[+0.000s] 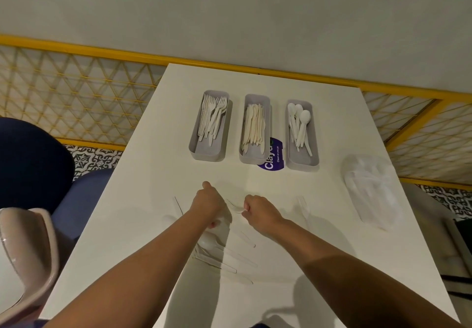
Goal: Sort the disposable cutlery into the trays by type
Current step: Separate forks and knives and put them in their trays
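**Sorted.** Three grey trays stand side by side at the far end of the table.
- Fork tray, left: a full bundle of forks.
- Knife tray, middle: a stack of knives.
- Spoon tray, right: several spoons, with bare floor at its near end.

**Unsorted.**
- A loose pile of white pieces lies on the near half, just under the left forearm. A spoon bowl shows in it.
- A lone fork lies to the right of the hands.
- A thin piece lies to the left.

By this count the task looks well past half, with about a dozen pieces left.

**Hands.**
- Right hand: fingers curled, pinching one white piece just above the table. Its type is unclear.
- Left hand: fingers curled downward, thumb out. Whether it holds anything cannot be told.

**Surface.** A white, matte top. A purple sticker shows between the knife and spoon trays. A crumpled clear bag lies at the right edge.

**Room.**
- Plain pale wall.
- Yellow lattice screen behind the table.
- Patterned floor tiles.
- Dark blue chair to the left, with a pale pink seat nearer.
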The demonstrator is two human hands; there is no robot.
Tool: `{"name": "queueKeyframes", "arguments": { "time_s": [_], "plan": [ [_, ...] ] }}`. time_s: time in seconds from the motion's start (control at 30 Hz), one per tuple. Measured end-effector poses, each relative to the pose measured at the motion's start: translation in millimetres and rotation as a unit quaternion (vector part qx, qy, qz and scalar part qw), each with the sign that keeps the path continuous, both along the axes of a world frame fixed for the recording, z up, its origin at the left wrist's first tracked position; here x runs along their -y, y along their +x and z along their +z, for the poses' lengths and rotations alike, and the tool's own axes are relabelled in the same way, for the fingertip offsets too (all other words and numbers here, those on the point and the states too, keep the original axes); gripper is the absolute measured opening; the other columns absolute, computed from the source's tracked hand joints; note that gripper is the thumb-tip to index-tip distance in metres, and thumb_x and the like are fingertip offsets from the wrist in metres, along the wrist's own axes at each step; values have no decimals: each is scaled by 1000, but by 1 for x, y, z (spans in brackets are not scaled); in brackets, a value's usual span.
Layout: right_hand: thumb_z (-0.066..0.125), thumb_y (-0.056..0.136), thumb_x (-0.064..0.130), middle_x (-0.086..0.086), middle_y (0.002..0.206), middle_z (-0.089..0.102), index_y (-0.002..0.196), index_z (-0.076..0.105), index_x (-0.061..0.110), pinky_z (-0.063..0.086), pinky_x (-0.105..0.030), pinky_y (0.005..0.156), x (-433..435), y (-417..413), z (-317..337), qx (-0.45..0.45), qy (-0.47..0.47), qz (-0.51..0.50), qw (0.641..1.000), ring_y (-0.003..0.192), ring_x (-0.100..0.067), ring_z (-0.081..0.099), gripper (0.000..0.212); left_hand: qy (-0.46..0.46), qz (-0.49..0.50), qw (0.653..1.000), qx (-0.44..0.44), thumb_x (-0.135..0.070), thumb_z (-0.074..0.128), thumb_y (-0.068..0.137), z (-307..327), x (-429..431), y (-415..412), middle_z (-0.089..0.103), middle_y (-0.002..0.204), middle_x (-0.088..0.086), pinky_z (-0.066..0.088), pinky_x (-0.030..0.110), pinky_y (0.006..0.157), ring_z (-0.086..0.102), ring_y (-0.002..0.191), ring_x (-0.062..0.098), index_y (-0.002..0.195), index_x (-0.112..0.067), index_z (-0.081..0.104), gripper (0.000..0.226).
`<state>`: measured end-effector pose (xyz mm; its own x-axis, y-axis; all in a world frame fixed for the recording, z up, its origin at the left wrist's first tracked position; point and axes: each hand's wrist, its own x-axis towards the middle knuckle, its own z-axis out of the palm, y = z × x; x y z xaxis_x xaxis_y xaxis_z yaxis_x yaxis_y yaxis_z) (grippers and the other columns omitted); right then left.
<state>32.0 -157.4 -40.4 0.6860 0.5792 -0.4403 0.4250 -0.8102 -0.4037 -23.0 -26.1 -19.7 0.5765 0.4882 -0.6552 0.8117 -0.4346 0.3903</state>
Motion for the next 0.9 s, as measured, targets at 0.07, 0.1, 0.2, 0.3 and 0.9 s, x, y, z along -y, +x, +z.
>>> {"name": "queueKeyframes", "arguments": {
  "time_s": [0.07, 0.1, 0.2, 0.3, 0.9],
  "plan": [
    [49, 95, 20, -2, 86, 49, 78, 38, 18, 37, -28, 68, 2, -4, 2, -9, 14, -7, 1000, 78, -21, 48, 21, -2, 4, 1000, 1, -10, 75, 69, 3, 2, -2, 47, 88, 4, 41, 21, 34, 54, 53, 17, 111, -5, 38, 56],
    [47, 96, 19, -3, 85, 49, 78, 36, 19, 37, -28, 67, 3, -6, 3, -15, 22, -8, 1000, 78, -23, 49, 21, -6, 6, 1000, 15, -7, 71, 73, 0, 2, -3, 51, 89, 7, 48, 26, 40, 56, 57, 20, 110, -5, 38, 50],
    [45, 96, 19, -9, 95, 58, 89, 38, 15, 43, -32, 69, 2, -14, 3, -23, 29, 0, 999, 89, -31, 60, 10, -45, 53, 995, 72, -1, 63, 78, -9, -1, -5, 58, 89, 14, 55, 38, 60, 57, 63, 26, 101, -7, 38, 35],
    [44, 96, 19, -15, 115, 62, 105, 46, 11, 49, -36, 78, 1, -19, 3, -29, 27, -17, 999, 102, -34, 61, 12, -76, 119, 981, 133, 1, 63, 74, -15, -3, -5, 49, 80, 9, 55, 37, 60, 57, 66, 29, 98, -7, 38, 35],
    [43, 97, 10, -11, 100, 61, 121, 56, 4, 42, -20, 69, -3, -10, 19, -101, 162, -179, 965, 83, -19, 55, 27, -312, 231, 890, 241, 3, 51, 85, -10, 11, 5, 59, 82, 20, 48, 32, 66, 55, 72, 28, 80, 2, 60, 10]
  ]
}}
